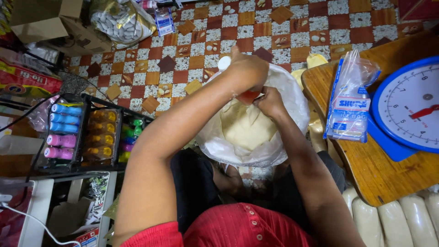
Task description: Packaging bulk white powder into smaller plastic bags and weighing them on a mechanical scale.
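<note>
Mid-scoop at frame centre: left hand (247, 71) gripping a red-and-white scoop (247, 95), right hand (270, 101) pinching a small clear bag (261, 97) above the big sack (292, 98) of pale flour (247, 128), filled packs (393, 219) lower right, more seemingly left.

Floor: we see red, orange and speckled white checkered tiles (274, 32).
Furniture: we see a rounded wooden table (366, 164), right.
</note>
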